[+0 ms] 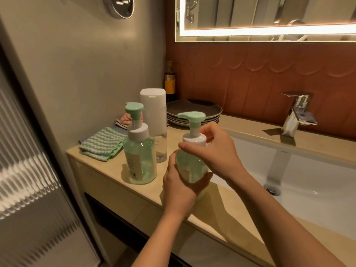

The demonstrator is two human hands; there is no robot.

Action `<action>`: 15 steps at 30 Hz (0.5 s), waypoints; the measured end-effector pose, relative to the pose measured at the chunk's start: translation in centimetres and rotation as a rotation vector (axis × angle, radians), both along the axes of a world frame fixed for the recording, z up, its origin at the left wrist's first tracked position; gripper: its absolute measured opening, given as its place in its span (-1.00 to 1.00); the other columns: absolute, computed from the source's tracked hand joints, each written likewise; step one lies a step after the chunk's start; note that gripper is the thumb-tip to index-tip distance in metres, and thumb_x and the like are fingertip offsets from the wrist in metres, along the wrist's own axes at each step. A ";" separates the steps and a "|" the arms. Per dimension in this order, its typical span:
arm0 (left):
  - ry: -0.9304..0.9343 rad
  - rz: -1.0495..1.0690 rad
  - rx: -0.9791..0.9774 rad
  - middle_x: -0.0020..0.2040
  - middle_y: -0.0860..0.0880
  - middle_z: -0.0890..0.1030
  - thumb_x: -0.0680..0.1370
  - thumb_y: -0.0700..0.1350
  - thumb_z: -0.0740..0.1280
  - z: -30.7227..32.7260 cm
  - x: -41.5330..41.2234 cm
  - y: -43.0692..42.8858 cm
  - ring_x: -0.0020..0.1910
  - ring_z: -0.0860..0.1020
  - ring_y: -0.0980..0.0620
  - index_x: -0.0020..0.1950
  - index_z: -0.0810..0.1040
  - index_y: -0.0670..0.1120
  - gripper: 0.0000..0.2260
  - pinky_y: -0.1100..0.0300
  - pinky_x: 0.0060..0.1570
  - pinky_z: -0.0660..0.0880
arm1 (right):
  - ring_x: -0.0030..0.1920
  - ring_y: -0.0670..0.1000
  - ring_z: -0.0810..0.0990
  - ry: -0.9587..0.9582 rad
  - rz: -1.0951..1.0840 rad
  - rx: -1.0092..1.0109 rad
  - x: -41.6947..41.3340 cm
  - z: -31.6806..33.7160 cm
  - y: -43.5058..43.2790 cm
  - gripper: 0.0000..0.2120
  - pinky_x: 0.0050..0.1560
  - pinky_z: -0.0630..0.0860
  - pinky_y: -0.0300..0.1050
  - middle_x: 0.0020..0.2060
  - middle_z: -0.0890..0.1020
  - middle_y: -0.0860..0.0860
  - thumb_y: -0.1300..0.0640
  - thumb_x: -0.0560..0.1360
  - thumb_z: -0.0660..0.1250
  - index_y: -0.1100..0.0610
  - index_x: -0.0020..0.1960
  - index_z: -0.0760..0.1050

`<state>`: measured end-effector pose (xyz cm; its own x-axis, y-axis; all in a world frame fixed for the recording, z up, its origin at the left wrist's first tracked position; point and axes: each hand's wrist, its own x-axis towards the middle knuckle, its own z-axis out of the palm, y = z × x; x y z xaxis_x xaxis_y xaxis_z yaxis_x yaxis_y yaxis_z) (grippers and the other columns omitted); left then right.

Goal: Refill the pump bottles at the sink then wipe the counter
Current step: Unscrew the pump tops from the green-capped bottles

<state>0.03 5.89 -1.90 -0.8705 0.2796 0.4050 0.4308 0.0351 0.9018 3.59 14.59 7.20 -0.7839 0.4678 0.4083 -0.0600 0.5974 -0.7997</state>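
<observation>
Two clear green pump bottles with mint pump heads are on the beige counter [119,170]. One pump bottle [140,151] stands alone at the left. My left hand [179,187] grips the body of the second pump bottle [189,164] from below and the side. My right hand [213,151] curls around its white collar just under the pump head. A tall white refill bottle [154,116] stands behind the left pump bottle. A folded green-and-white striped cloth [102,143] lies at the counter's left end.
A stack of dark plates [194,110] sits at the back beside a dark glass bottle [170,81]. The white sink basin [308,182] and chrome faucet [296,110] lie to the right. A wall is close on the left, a lit mirror above.
</observation>
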 end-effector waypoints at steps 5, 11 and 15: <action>-0.004 0.001 0.022 0.10 0.24 0.54 0.18 0.25 0.52 0.0 0.1 0.0 0.14 0.51 0.19 0.23 0.33 0.23 -0.31 0.18 0.05 0.50 | -0.10 -0.17 0.52 0.038 0.112 -0.093 0.3 1.2 0.4 -0.65 -0.27 0.43 -0.38 -0.11 0.55 -0.14 0.01 0.38 0.45 0.07 0.10 0.49; -0.013 -0.013 0.000 0.12 0.21 0.51 0.21 0.12 0.58 0.2 0.1 0.0 0.15 0.46 0.16 0.22 0.26 0.28 -0.30 0.41 -0.01 0.38 | 0.00 -0.09 0.56 0.191 0.144 -0.196 0.1 3.5 1.1 -0.63 -0.11 0.52 -0.26 0.00 0.57 -0.04 0.07 0.41 0.42 0.03 0.17 0.40; -0.002 -0.012 0.014 0.13 0.17 0.53 0.21 0.08 0.59 0.0 0.0 0.0 0.16 0.47 0.16 0.19 0.30 0.28 -0.33 0.36 0.07 0.40 | 0.04 -0.05 0.57 0.236 0.134 -0.261 -0.4 5.5 2.0 -0.56 -0.16 0.53 -0.28 0.09 0.54 0.03 0.11 0.44 0.40 0.02 0.23 0.29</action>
